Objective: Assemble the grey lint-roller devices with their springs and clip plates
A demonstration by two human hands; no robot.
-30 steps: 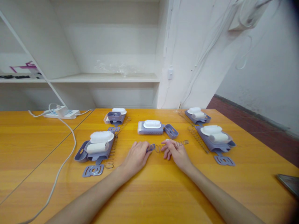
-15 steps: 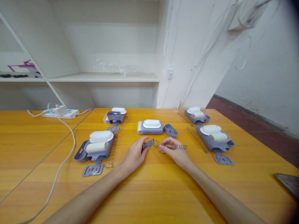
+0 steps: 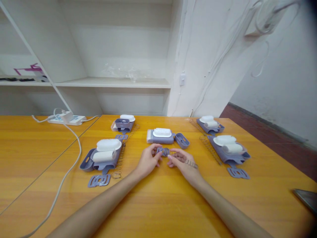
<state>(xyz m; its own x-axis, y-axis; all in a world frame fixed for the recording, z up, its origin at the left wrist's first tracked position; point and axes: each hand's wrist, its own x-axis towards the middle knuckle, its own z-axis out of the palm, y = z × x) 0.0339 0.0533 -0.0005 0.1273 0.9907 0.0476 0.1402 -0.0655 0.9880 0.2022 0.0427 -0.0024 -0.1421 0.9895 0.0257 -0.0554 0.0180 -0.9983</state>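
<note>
My left hand (image 3: 150, 159) pinches a flat grey-purple slotted plate (image 3: 159, 150) over the middle of the table. Closed around a metal coil spring (image 3: 190, 163), my right hand (image 3: 182, 162) is just to the right of it. The spring's left end lies against the plate's face; whether it is hooked on cannot be made out. Its other end sticks out across the back of my right hand. Just beyond my hands lies a grey-purple housing (image 3: 162, 140) with a white bristled brush head (image 3: 162, 132) on top. An oval grey-purple cup (image 3: 182, 141) touches its right end.
Similar sets of parts lie on both sides: a housing (image 3: 106, 166) with a white roller (image 3: 104, 156) at left, another housing (image 3: 230, 158) at right, smaller sets behind. A white cable (image 3: 74, 158) runs from a power strip (image 3: 74, 119). A dark flat device (image 3: 305, 199) lies far right.
My left hand has turned the slotted plate flatter toward the camera and brought it nearer my right hand. The spring's end now overlaps the plate. The whole view has shifted slightly.
</note>
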